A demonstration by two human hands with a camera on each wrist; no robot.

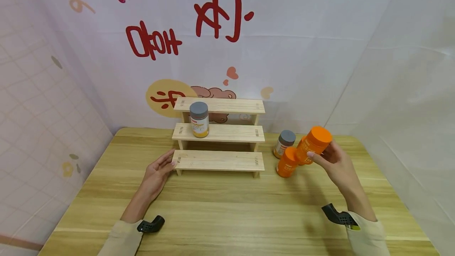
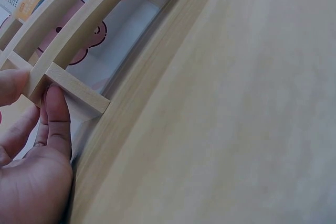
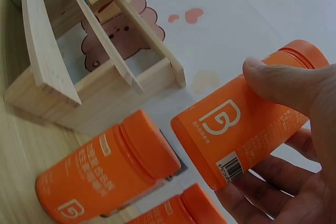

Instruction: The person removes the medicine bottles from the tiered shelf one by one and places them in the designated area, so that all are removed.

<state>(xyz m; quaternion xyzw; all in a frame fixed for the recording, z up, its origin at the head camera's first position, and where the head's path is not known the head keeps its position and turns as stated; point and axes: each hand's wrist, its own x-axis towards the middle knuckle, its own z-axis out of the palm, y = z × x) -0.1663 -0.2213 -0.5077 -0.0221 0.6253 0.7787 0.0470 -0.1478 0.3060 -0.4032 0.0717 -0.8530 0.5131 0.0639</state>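
My right hand (image 1: pixel 335 161) grips an orange bottle (image 1: pixel 314 143), thumb on its near side, raised off the table and tilted. Just below it, an orange bottle (image 1: pixel 286 164) stands on the table; another orange bottle (image 3: pixel 178 208) is partly hidden behind. Beside them is a grey-lidded bottle (image 1: pixel 285 142). My left hand (image 1: pixel 156 175) pinches the left end of the lowest step of a three-step wooden rack (image 1: pixel 218 160), thumb above and fingers beneath in the left wrist view. A second grey-lidded bottle (image 1: pixel 199 119) stands upright on the rack's middle step, toward the left.
The wood-grain table (image 1: pixel 227 216) extends in front of the rack. Behind the rack hangs a white printed backdrop (image 1: pixel 302 58) with red characters, and more white sheeting closes off both sides. A black strap (image 1: pixel 151 224) sits at the left wrist.
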